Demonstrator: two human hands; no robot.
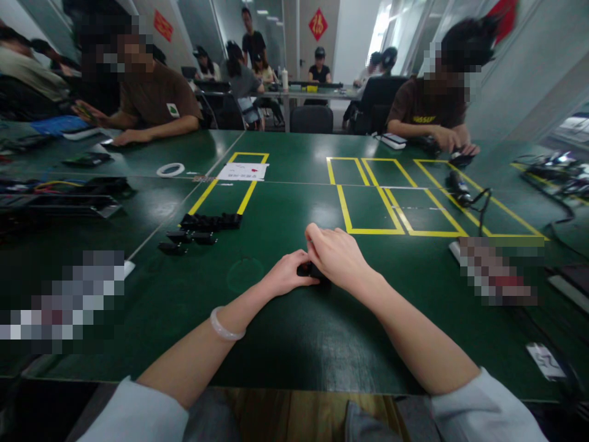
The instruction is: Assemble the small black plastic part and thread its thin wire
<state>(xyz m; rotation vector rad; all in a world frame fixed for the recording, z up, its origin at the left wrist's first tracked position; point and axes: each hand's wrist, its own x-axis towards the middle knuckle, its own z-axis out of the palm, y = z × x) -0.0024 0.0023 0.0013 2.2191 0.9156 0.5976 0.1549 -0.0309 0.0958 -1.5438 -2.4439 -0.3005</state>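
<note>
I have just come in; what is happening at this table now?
At the green table, the left hand holds a small dark part. The right hand curls over it, its fingertips mostly hidden. Farther left, small black pieces lie near the close end of a yellow tape outline. Across the table, a co-worker is also handling something dark.

The black object (304, 269) is largely covered by the left hand (289, 272) and right hand (338, 255) — its shape obscured; writing on the white sheet (243, 172) cannot be read.
</note>
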